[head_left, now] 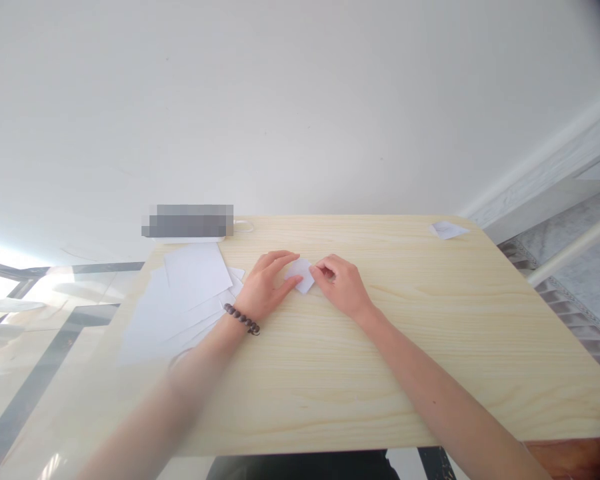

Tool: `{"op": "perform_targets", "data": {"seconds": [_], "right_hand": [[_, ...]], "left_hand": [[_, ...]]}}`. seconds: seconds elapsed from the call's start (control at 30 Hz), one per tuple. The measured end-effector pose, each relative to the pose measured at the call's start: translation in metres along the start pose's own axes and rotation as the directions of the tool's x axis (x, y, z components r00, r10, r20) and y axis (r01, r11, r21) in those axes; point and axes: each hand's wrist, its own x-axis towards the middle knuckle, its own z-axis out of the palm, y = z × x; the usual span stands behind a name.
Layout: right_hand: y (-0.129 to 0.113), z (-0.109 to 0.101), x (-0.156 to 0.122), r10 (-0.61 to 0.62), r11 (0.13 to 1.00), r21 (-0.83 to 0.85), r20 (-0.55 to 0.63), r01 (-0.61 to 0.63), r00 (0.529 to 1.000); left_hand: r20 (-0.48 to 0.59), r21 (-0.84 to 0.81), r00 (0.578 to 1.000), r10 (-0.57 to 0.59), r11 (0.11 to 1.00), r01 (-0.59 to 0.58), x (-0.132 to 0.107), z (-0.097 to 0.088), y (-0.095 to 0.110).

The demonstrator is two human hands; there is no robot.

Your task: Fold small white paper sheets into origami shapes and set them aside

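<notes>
A small folded piece of white paper (304, 276) lies on the wooden table between my two hands. My left hand (269, 283), with a dark bead bracelet (241, 319) at its wrist, has its fingers apart. Its thumb and fingertips rest along the left side of the paper. My right hand (343, 283) pinches the paper's right corner between thumb and forefinger, with the other fingers curled in.
Several loose white sheets (200, 273) overlap on the table's left side. Behind them stands a blurred-out grey object (190, 221) with a white cable (245, 226). Another folded white paper (449, 230) lies at the far right corner. A white wall (300, 107) rises behind the table (455, 333).
</notes>
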Motion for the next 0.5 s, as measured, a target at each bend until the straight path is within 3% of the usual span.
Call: {"op": "perform_targets", "data": {"seconds": [0.1, 0.23, 0.5], "right_hand": [[0.0004, 0.0016, -0.0007, 0.002, 0.994, -0.107, -0.012, -0.003, 1.0], [0.0, 0.0006, -0.0021, 0.032, 0.99, -0.141, -0.001, -0.031, 1.0], [0.0018, -0.0054, -0.0025, -0.075, 0.97, -0.223, 0.118, 0.101, 0.99]], "left_hand": [[0.059, 0.17, 0.996, 0.068, 0.982, -0.077, -0.0015, 0.0006, -0.0028], [0.105, 0.331, 0.992, 0.065, 0.939, -0.097, -0.0029, 0.0026, -0.0028], [0.127, 0.494, 0.991, 0.04, 0.864, -0.098, -0.0024, 0.0014, 0.0001]]}}
